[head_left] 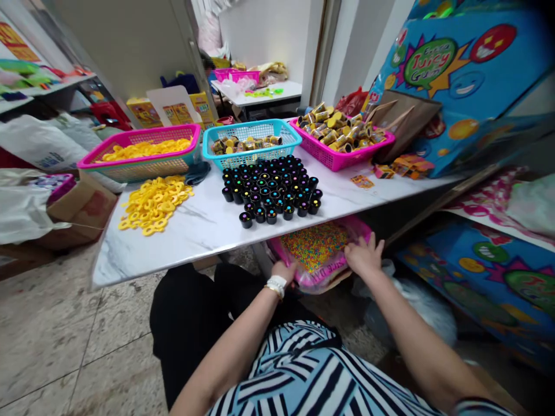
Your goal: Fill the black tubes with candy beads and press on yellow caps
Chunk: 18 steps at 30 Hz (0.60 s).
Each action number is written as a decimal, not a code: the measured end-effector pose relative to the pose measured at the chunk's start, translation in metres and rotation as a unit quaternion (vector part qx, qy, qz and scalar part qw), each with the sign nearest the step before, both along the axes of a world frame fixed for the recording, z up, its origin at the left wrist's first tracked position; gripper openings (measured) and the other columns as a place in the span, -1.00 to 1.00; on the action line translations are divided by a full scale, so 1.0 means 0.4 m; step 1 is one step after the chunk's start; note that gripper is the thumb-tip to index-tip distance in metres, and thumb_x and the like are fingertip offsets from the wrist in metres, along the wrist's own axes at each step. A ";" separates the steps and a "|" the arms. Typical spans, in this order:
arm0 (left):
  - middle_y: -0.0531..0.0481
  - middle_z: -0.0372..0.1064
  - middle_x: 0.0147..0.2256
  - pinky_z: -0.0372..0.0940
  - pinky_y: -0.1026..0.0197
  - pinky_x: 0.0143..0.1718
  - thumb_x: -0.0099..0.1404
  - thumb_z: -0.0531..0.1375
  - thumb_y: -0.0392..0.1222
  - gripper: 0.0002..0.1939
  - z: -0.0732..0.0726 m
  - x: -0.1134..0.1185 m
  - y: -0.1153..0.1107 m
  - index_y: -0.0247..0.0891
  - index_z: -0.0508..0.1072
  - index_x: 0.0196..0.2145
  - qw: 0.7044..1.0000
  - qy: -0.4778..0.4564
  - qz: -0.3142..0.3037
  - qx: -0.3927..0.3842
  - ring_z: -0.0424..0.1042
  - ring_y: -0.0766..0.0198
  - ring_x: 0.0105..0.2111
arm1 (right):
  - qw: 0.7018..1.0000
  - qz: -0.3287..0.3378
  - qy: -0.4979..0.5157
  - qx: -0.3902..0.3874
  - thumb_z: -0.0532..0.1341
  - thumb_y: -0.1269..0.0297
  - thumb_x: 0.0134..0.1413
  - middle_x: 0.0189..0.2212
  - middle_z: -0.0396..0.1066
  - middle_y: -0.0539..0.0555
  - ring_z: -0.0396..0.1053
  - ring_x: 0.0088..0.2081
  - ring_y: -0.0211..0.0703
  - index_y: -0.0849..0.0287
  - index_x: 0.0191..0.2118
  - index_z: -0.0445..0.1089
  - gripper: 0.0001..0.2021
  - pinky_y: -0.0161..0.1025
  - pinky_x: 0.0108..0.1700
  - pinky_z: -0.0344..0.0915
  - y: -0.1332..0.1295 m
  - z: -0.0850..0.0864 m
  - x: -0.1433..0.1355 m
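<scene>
At 5 o'clock from the black cups (272, 189), a pink tray (313, 281) of multicoloured pellets (315, 245) is touched by the left hand (285, 271), whose grip cannot be told, and, at 3 o'clock, by the right hand (363, 257), fingers spread.

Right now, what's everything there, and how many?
Table: one, white, centre
Pink-rimmed basket: one, pink-teal, back left
Yellow rings: many, yellow, table's left
Blue basket: one, light blue, back middle
Pink basket: one, pink, back right
Yellow-capped tubes: many, brown, last two baskets
Black cups: dozens, black, dotted, centre
Beads: countless, multicoloured, in tray
Tray: one, pink, under table edge
Juicy Gum boxes: at least two, blue, right
Paper bag: one, brown, back right
Left hand: one, tray's left
Right hand: one, tray's right
</scene>
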<state>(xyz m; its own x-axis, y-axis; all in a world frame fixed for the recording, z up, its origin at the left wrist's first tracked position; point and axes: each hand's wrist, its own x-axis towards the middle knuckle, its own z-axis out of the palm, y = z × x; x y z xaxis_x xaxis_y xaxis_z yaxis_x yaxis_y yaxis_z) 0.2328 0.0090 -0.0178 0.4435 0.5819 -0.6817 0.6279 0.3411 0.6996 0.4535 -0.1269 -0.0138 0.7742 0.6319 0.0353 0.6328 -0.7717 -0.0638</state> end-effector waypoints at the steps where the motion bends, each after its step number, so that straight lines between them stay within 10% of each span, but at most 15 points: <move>1: -0.14 0.36 -0.03 0.41 0.02 -0.13 0.36 0.17 -0.09 -0.66 0.006 -0.018 -0.010 -0.31 0.37 0.01 1.000 -0.005 -0.019 -0.024 0.43 0.15 -0.12 | 1.000 0.017 -0.007 -0.008 0.01 0.20 0.20 0.16 0.29 0.25 -0.21 0.33 0.44 0.18 -0.17 0.56 -0.62 0.42 0.21 -0.34 -0.016 0.003 -0.008; 6: -0.26 0.46 -0.09 0.34 0.31 -0.58 0.29 0.22 -0.09 -0.58 0.064 -0.160 -0.065 -0.34 0.36 0.05 0.989 -0.077 -0.076 -0.098 0.53 0.23 -0.47 | 0.994 0.099 -0.020 -0.029 0.02 0.12 0.25 -0.20 0.53 0.27 0.10 0.23 0.32 0.21 -0.29 0.58 -0.59 0.33 0.26 -0.48 -0.065 0.019 -0.045; 10: -0.39 0.30 0.12 0.35 0.30 -0.62 0.25 0.21 0.07 -0.34 0.111 -0.318 -0.070 -0.33 0.23 0.19 0.988 -0.142 0.001 -0.056 0.54 0.23 -0.41 | 0.990 0.136 -0.028 -0.009 0.07 0.17 0.25 -0.29 0.54 0.27 0.36 0.01 0.21 0.24 -0.33 0.56 -0.64 0.27 0.28 -0.31 -0.059 0.026 -0.070; 14: -0.31 0.47 -0.04 0.45 0.19 -0.48 0.15 0.24 0.22 -0.28 0.168 -0.497 -0.063 -0.37 0.34 0.10 0.973 -0.138 0.132 0.128 0.52 0.15 -0.36 | 0.982 0.180 -0.033 0.055 0.12 0.20 0.23 -0.35 0.55 0.21 0.43 -0.10 0.14 0.21 -0.40 0.53 -0.69 0.27 0.26 -0.15 -0.027 0.060 -0.083; 18: -0.12 0.54 -0.15 0.49 0.19 -0.34 0.27 0.16 0.14 -0.54 0.303 -0.632 -0.095 -0.23 0.47 -0.02 0.914 -0.049 0.162 0.369 0.52 0.20 -0.37 | 0.956 0.257 -0.009 0.139 0.09 0.19 0.27 -0.24 0.57 0.09 0.48 -0.15 -0.11 0.14 -0.29 0.52 -0.73 -0.07 0.22 0.11 0.011 0.144 -0.112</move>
<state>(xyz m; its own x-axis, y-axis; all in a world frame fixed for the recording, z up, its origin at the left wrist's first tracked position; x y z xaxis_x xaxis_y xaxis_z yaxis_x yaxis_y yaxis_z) -0.0199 -0.0288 0.1035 0.2036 0.9789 -0.0169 0.5002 -0.0892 0.8613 0.4087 -0.1223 0.0436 0.3613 0.8929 0.2686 0.9270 -0.3129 -0.2067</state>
